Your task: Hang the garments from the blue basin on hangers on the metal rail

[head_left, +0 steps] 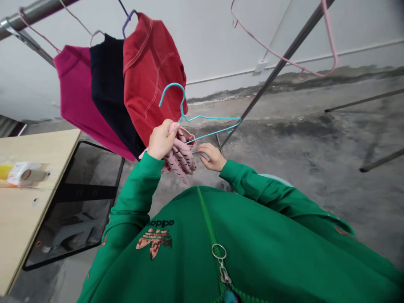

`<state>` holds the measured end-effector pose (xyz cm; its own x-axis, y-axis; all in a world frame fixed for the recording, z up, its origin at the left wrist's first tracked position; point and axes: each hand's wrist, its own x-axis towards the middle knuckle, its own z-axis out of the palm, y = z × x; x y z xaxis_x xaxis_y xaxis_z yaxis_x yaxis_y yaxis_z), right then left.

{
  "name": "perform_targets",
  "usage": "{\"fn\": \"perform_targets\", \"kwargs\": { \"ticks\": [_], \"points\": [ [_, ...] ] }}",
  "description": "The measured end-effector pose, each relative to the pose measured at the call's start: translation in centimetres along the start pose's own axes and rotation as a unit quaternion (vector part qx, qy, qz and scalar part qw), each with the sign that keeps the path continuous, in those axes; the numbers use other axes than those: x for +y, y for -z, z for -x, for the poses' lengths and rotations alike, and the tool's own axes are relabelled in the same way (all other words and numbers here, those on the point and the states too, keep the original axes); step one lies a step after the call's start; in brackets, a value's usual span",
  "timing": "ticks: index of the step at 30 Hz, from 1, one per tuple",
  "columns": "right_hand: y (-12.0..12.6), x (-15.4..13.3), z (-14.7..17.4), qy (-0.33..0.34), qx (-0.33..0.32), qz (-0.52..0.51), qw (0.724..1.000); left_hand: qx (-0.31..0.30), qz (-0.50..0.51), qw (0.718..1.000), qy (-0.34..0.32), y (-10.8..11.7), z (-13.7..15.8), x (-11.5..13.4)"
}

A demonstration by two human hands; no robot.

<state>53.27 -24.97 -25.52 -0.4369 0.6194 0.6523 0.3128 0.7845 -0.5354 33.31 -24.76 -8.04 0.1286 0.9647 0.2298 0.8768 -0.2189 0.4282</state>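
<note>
My left hand [163, 138] is closed on a bunched pink garment [180, 158] with small dark marks, near the neck of a blue wire hanger [217, 118]. The garment hangs in folds over the left part of the hanger, whose right arm sticks out bare. The hanger's hook points up and to the left. Beside the garment on the right is my right hand [212, 157], its fingers curled and its thumb low. Whether those fingers pinch anything is too small to make out.
A magenta garment [75, 92], a dark one [109, 84] and a red one [154, 71] hang from the metal rail [38, 11] at upper left. A pink hanger [271, 50] hangs at upper right. A wooden table [19, 227] stands left, with a packet [27, 173] on it.
</note>
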Motion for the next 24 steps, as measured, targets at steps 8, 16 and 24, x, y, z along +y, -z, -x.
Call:
{"fn": "perform_targets", "kwargs": {
  "ticks": [8, 16, 24],
  "points": [
    [-2.5, 2.7, -2.8, -0.057, -0.236, 0.005, 0.97, -0.001, 0.009, 1.0, -0.006, 1.1, 1.1, -0.2],
    [3.4, 5.7, -1.2, -0.08, -0.308, 0.152, 0.936, -0.002, -0.061, 0.998, -0.023, 1.4, 2.0, -5.0],
    [7.0, 5.2, -0.9, -0.027, -0.189, 0.145, 0.971, -0.03, -0.237, 0.971, -0.01, -0.3, 2.9, -4.9]
  ]
}}
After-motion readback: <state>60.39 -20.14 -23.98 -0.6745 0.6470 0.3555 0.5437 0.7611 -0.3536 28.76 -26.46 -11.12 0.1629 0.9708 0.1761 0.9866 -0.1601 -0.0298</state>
